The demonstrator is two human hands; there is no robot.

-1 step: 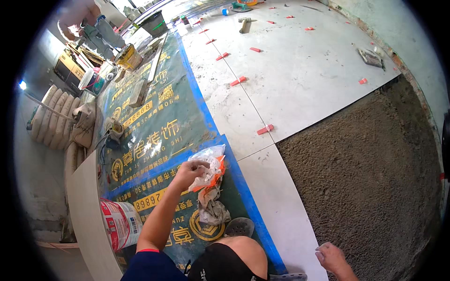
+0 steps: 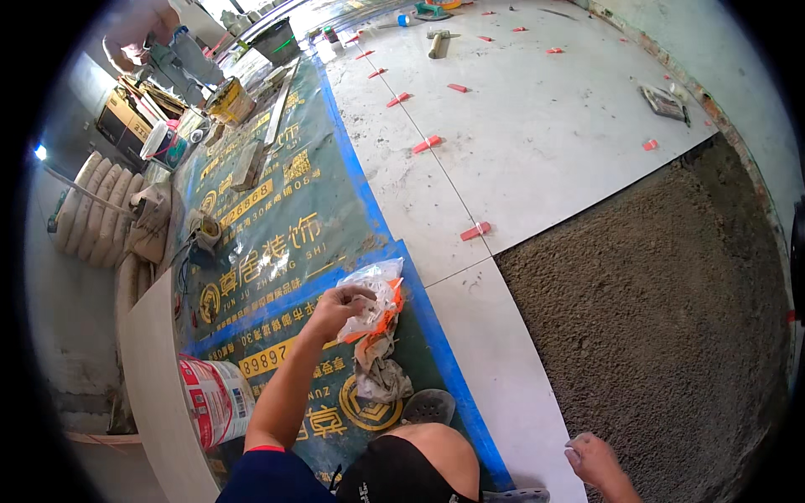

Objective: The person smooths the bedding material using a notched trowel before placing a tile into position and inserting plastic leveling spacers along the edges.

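Left hand (image 2: 335,312) at a clear plastic bag (image 2: 383,281) with white and orange showing, I crouch over a green floor covering (image 2: 340,222), my pose showing no clear change from the earlier frame; the bag lies in the same spot, above a grey rag (image 2: 384,381) and beside blue tape (image 2: 443,369). My fingers bend over the bag's near side, partly curled; whether they grip anything, I cannot tell. My right hand (image 2: 594,461) curls where white tile (image 2: 495,344) meets a sandy bed (image 2: 654,293), its grip unclear.
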